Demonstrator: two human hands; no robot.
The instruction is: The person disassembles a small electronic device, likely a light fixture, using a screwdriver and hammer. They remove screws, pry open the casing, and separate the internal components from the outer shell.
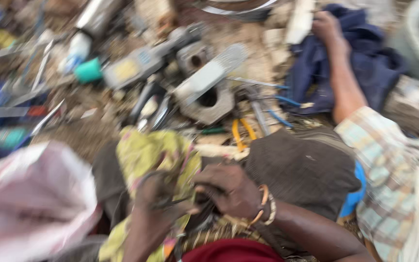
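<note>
Crowding hands (195,194), tool-strewn ground (88,131)

We look down through heavy motion blur at our two hands, close together low in the frame. Our left hand (158,196) and our right hand (229,190) both grip a thin dark wire-like piece (178,201) between them; what it is we cannot tell. A beaded bracelet (266,208) circles the right wrist. Behind the hands lies a crumpled yellow-green patterned cloth (153,153). Beyond it, on the dirt ground (81,136), sit grey metal engine parts (204,90), yellow-handled pliers (242,133) and a teal plastic cap (88,71). At right, another person in a pale checked shirt (389,170) rests a hand (327,26) on dark blue fabric (364,68).
</note>
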